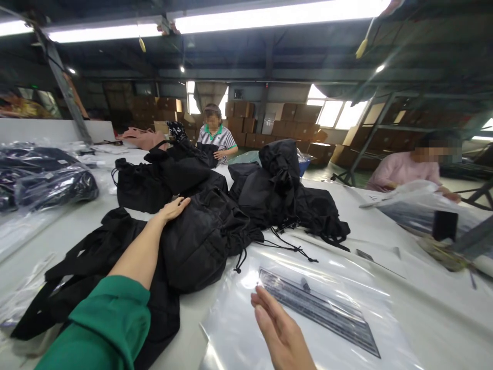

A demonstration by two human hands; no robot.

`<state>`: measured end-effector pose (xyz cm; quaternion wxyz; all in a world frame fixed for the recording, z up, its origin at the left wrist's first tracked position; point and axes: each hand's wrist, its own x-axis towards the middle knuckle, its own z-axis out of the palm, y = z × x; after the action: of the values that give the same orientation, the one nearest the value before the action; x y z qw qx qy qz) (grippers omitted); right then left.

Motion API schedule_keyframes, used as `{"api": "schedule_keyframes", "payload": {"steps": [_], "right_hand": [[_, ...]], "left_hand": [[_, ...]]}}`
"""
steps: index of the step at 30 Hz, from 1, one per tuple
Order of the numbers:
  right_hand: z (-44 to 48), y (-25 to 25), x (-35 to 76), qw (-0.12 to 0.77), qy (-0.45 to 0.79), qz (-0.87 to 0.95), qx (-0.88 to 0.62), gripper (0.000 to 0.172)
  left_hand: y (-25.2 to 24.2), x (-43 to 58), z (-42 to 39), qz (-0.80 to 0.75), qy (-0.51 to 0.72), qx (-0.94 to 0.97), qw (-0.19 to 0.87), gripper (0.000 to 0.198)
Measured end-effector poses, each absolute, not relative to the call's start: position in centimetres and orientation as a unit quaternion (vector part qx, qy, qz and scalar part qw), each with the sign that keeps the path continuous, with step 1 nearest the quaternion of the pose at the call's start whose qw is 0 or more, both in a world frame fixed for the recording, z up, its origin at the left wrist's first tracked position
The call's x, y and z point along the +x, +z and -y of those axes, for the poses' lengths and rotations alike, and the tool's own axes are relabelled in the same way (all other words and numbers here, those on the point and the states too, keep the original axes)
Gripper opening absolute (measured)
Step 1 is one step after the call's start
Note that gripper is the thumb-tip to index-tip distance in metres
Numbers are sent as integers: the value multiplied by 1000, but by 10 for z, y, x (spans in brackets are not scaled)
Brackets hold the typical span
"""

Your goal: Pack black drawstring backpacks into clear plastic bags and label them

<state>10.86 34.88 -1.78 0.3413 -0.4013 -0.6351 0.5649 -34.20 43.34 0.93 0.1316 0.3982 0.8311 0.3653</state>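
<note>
Black drawstring bags lie in a pile on the white table (pixel 431 293). My left hand (pixel 174 209) rests with fingers stretched out at the upper left edge of a full black bag (pixel 200 236), whose cords trail to the right. Under my left forearm spreads a flat black bag with straps (pixel 96 246). My right hand (pixel 279 326) is over the near part of a clear plastic bag (pixel 339 277) with a dark printed panel; its fingers are extended and nothing shows in them.
More black bags (pixel 265 190) are heaped behind. Plastic-wrapped dark goods (pixel 54 185) lie at the left. A person in a striped shirt (pixel 217 139) stands across the table; another in pink (pixel 404 167) handles plastic at the right.
</note>
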Motion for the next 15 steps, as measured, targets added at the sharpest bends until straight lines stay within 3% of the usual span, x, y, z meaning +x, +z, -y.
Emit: {"api": "schedule_keyframes", "payload": {"steps": [4,10,15], "right_hand": [[-382,-15,26,321,594,639,-367,86],[-405,-37,-50,401,556,648,-331,77],[-411,-57,-73,414,558,623,-360,68]], "left_hand": [[-1,-362,-441,-804,360,438,178,44],[-24,-382,-458,-779,388,449,203,47],[-42,-391,-460,-793,440,387,169,46]]}}
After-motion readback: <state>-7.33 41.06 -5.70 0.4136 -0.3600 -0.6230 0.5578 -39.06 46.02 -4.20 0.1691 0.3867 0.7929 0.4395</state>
